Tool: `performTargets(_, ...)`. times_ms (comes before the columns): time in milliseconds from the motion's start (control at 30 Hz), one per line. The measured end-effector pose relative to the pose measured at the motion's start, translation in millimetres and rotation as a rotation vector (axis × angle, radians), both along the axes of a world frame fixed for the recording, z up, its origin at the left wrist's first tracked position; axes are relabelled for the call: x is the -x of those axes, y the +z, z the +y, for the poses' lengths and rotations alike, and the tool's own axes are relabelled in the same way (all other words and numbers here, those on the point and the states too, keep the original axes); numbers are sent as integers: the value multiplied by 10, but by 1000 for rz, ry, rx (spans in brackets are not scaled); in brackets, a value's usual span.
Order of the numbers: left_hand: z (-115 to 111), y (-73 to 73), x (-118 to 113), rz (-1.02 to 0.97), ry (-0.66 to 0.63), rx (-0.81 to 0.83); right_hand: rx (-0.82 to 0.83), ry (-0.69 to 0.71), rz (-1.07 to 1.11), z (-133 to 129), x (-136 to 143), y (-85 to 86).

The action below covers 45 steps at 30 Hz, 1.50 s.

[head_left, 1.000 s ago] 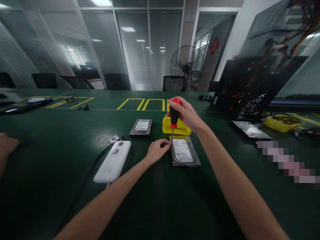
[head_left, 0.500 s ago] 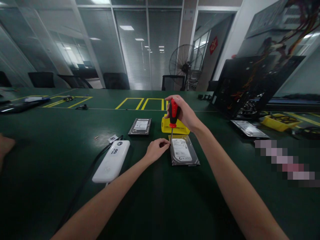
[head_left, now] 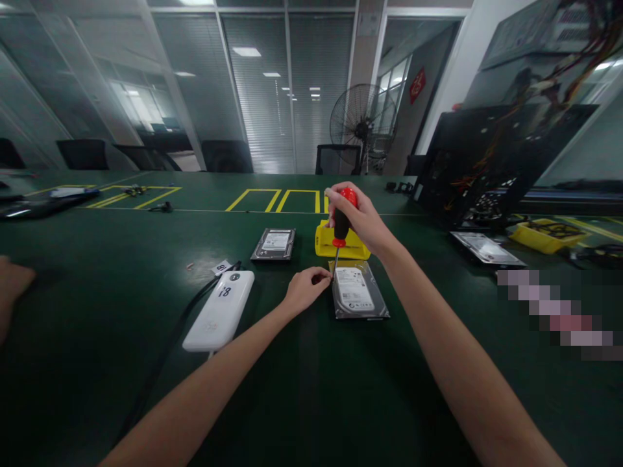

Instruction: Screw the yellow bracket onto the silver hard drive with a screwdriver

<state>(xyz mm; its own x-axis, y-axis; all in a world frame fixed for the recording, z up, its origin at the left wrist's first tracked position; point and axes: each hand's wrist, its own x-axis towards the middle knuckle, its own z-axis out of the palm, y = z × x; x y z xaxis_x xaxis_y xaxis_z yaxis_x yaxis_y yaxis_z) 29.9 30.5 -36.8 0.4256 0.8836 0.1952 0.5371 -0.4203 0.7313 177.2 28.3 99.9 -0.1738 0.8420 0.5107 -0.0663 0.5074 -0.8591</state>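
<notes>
Holding the screwdriver (head_left: 342,227) upright with even pressure serves best — the right hand (head_left: 364,220) grips its handle; the left hand (head_left: 304,290) pinches near the tip, on what I cannot tell, beside the nearer hard drive (head_left: 357,292) flat on the table (head_left: 311,383).

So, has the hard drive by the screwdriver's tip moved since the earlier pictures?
No: the hard drive shows no visible shift, in any direction, against the yellow tape outlines beyond it.

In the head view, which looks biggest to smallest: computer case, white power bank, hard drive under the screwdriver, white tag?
Largest: computer case
White power bank and hard drive: too alike to rank
Smallest: white tag
</notes>
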Motion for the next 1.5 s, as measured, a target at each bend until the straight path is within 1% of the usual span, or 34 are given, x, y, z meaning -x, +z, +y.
performTargets(133, -2, -7, 5, -7, -3, -1, 46, 35, -10, -6, -23, 21)
performTargets(367, 20, -28, 10, -6, -6, -1, -44, -23, -32, -22, -32, 46)
performTargets(467, 16, -20, 10, 4, -3, 1, -38, -37, -38, -36, -16, 50)
performTargets(733, -9, 15, 4, -7, 13, 10, -31, -11, -69, -68, 14, 41)
performTargets(1000, -13, 23, 10, -15, -4, 4, -88, -44, -63, -50, -3, 43)
performTargets(1133, -16, 26, 9, -8, -1, 5, -40, -5, -25, -9, -17, 18)
performTargets(1233, -9, 19, 13, 1, -2, 2, -7, 24, -37, -2, -28, 16)
performTargets(1500, 16, -17, 20, -6, -14, -1, -17, -49, -104, -47, -24, 68)
